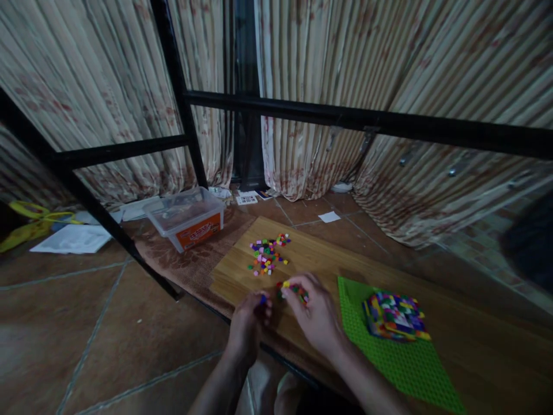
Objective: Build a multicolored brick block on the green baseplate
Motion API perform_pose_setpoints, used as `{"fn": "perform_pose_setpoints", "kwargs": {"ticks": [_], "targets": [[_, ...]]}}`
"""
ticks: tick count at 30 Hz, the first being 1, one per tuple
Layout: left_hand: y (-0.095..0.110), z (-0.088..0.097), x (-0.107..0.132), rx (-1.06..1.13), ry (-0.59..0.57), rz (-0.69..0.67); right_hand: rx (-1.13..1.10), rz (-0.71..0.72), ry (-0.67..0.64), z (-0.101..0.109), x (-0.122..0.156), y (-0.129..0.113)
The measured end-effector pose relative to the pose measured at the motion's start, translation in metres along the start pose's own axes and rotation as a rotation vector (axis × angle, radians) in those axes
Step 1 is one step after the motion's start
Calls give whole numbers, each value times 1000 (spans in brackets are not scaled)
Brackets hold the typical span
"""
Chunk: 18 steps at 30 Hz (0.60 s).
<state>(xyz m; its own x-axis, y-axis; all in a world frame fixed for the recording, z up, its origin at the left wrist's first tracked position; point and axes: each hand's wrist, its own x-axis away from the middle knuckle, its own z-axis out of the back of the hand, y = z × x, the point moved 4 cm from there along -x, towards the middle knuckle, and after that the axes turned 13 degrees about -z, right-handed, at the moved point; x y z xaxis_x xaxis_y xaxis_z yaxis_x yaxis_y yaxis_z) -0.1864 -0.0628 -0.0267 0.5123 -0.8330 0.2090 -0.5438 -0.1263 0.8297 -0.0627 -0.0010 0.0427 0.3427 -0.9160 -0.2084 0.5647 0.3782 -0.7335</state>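
Near the front edge of the wooden board, my left hand (247,323) is closed with a small blue toy brick (263,299) at its fingertips. My right hand (314,311) reaches over a small heap of bricks (302,293), its thumb and forefinger pinched at a yellow toy brick (286,284). The hand partly hides that heap. Beyond both hands lies a scatter of loose coloured bricks (265,252). To the right, a green studded baseplate (389,363) carries a multicoloured block built of bricks (397,317), slightly blurred.
The wooden board (242,259) lies on a brown patterned cloth (173,265). A clear plastic tub (188,216) with an orange label stands at its far left. Black metal bars (302,108) cross in front of striped curtains (302,52). Papers (329,217) lie on the tiled floor.
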Motion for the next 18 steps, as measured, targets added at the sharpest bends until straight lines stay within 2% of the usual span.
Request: {"fn": "perform_pose_setpoints", "kwargs": {"ticks": [4, 7, 12, 15, 18], "targets": [[-5, -11, 31, 330, 36, 202, 4, 82, -145, -15, 47, -30], [-4, -15, 41, 431, 103, 315, -43, 65, -157, -16, 59, -27], [0, -11, 45, 457, 132, 392, -77, -40, 1, 4, 56, 8], [-1, -3, 47, 390, 152, 386, 64, -60, 105, 8, 48, 32], [-3, 6, 48, 319, 169, 363, 247, -98, 168, 0, 39, 53]]}}
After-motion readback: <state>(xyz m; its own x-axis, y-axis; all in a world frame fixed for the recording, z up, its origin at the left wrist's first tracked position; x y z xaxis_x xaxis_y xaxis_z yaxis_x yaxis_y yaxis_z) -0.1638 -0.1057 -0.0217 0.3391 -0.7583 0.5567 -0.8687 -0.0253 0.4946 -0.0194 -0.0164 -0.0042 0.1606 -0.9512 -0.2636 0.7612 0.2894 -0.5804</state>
